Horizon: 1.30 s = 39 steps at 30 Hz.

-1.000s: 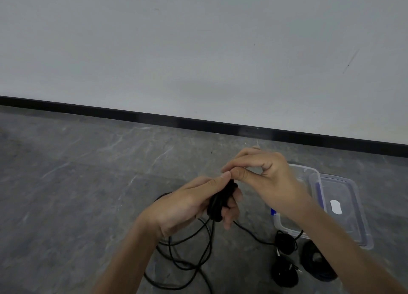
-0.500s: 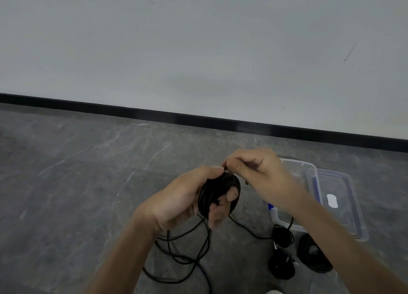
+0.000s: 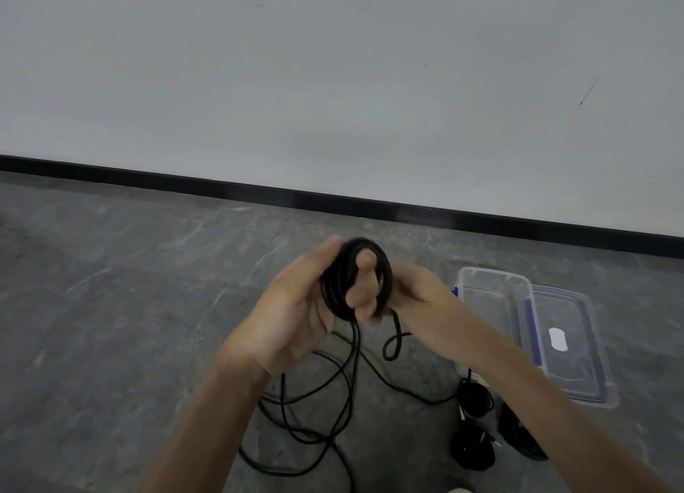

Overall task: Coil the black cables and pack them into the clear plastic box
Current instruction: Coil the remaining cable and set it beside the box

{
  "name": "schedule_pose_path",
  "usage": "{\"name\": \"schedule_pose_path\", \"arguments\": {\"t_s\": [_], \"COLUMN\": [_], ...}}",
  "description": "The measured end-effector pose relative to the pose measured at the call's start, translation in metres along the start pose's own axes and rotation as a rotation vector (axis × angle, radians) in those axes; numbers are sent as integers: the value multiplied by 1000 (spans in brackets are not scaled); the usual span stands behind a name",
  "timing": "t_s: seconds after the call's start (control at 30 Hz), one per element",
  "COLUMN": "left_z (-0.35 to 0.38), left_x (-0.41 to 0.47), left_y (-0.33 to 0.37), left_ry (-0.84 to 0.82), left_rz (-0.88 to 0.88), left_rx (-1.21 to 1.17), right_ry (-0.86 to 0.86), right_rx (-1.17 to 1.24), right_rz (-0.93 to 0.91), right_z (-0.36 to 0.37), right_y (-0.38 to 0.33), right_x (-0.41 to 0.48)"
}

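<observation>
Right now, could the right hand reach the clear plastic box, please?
Probably yes: the clear plastic box sits open just beyond the right hand, nothing between them, though that hand is at the coil the left hand grips.

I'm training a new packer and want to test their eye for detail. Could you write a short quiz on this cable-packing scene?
1. True or false: the clear plastic box has its flat clear lid snapped on.
2. How many small finished black cable coils lie on the grey floor beside the box? A one, B three, C six.
3. Fill in: the thumb pressed on the upper rim of the large black cable coil belongs to the ___ hand.
Key: 1 false, the lid lies beside the box. 2 B. 3 left hand.
</observation>
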<state>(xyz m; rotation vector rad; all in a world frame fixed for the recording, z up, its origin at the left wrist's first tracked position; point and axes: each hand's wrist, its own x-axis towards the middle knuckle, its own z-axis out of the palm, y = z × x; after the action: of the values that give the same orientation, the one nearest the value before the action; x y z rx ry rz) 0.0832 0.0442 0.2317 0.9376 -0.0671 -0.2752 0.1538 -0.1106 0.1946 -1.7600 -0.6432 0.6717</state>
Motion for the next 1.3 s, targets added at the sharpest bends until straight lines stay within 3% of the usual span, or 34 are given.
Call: {"name": "schedule_pose_path", "arguments": {"t_s": [0.2, 0.4, 0.53, 0.7, 0.87, 1.13, 1.3], "left_z": [-10, -13, -10, -5, -5, -7, -22], "left_x": [0, 4, 7, 9, 11, 10, 5], "left_y": [4, -6, -11, -17, -18, -12, -6], "left_ry": [250, 347, 420, 448, 527, 613, 606], "left_rz": [239, 262, 268, 281, 327, 399, 388], "left_rx": [48, 280, 417, 588, 580, 498, 481], "right_ry": [-86, -70, -157, -257, -301, -381, -264], "right_rx": [-121, -211, -213, 2, 207, 136, 163], "right_rz": [136, 92, 132, 241, 328, 352, 354], "right_z": [10, 13, 16, 18, 23, 29, 27], "right_y": [-10, -22, -22, -28, -35, -33, -31], "right_x": [-3, -2, -6, -12, -16, -18, -15]}}
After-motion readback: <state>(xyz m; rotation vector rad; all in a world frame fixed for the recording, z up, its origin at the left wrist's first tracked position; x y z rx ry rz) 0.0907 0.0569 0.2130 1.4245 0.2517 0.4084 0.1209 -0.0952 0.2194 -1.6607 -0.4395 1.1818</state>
